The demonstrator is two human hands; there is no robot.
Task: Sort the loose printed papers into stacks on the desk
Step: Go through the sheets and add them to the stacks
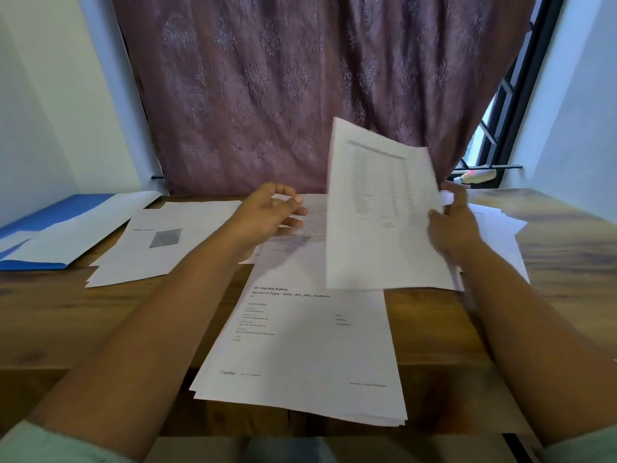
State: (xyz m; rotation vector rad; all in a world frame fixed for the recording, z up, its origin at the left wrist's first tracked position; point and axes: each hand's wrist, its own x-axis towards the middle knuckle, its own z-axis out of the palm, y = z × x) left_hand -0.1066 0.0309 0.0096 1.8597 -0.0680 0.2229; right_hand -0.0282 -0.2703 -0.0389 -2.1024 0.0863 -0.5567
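A printed sheet (380,208) is held raised over the desk (100,312), pinched at its edge by the right hand (454,225); left hand (270,212) loosely spread, empty. Header should be read (print blurred), then sheet laid squarely on its matching stack (300,345).

Room around a curtained window

A mauve patterned curtain (293,95) hangs behind the wooden tabletop (561,235); pale walls (50,111) flank the curtain on both sides, and at its right edge a dark-framed window (500,121) lets in daylight.
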